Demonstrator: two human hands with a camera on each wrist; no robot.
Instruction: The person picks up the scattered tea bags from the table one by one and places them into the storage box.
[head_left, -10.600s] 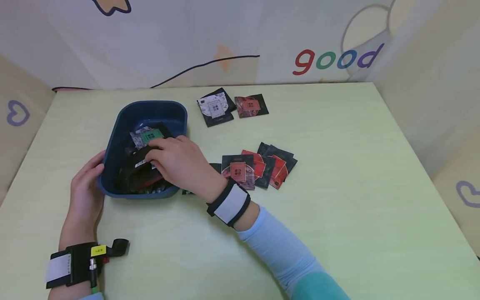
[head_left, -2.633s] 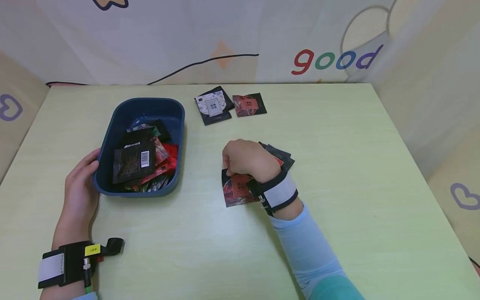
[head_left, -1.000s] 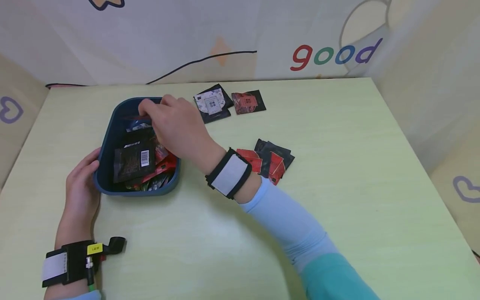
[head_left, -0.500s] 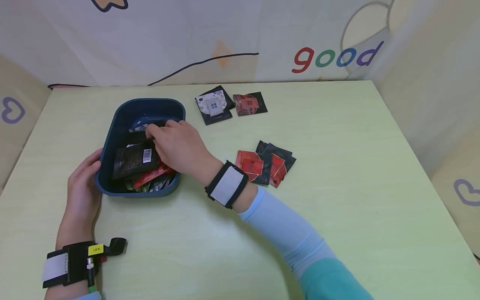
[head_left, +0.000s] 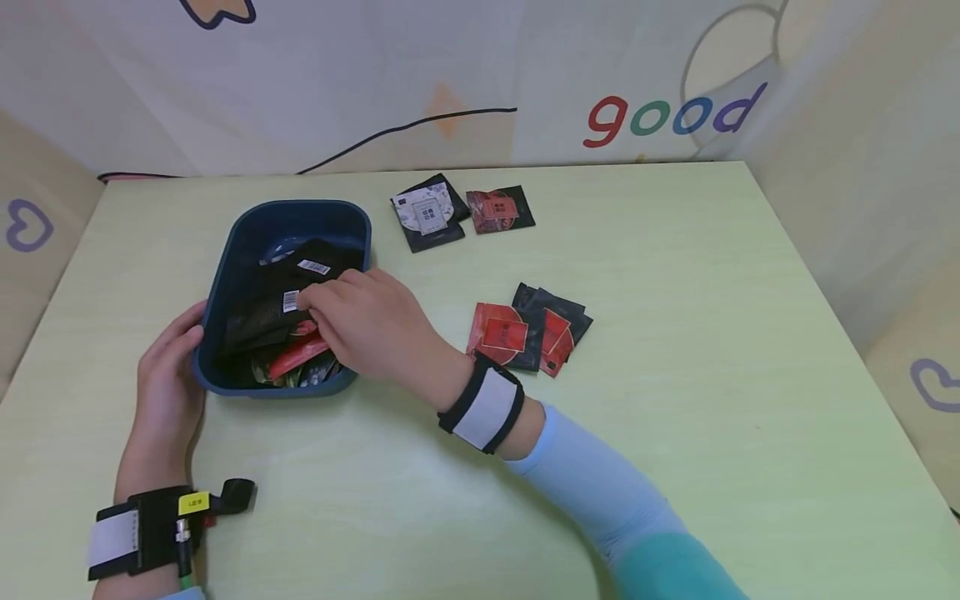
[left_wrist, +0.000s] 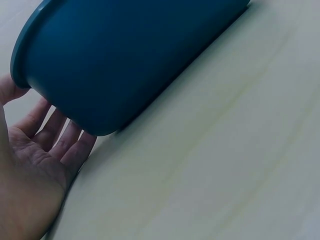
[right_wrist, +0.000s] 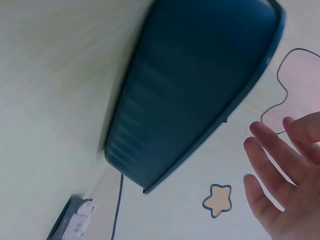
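A dark blue plastic bin [head_left: 281, 388] holds a pile of small square sachets, black and red. My left hand [head_left: 171, 371] rests against its left wall; in the left wrist view, its fingers [left_wrist: 50, 131] extend along the wall and the thumb lies near the rim. My right hand [head_left: 375, 325] reaches over the right rim, fingertips right at a black sachet [head_left: 258, 321] with a barcode. Behind it lies another black barcoded sachet [head_left: 318, 257]. In the right wrist view, the fingers [right_wrist: 272, 165] are loosely bent above the rim, with no sachet visible between them.
Right of the bin, several red and black sachets [head_left: 504, 335] overlap on the pale table [head_left: 712, 400]. Farther back lie white-and-black sachets [head_left: 429, 215] and a dark red one [head_left: 500, 210]. A printed cloth wall [head_left: 420, 67] stands along the back edge.
The dark red sachet under my right hand 2.6 s ago is gone from the table. That hand moved over the bin, then lower toward its front; black sachets inside shifted. The left hand stayed put.
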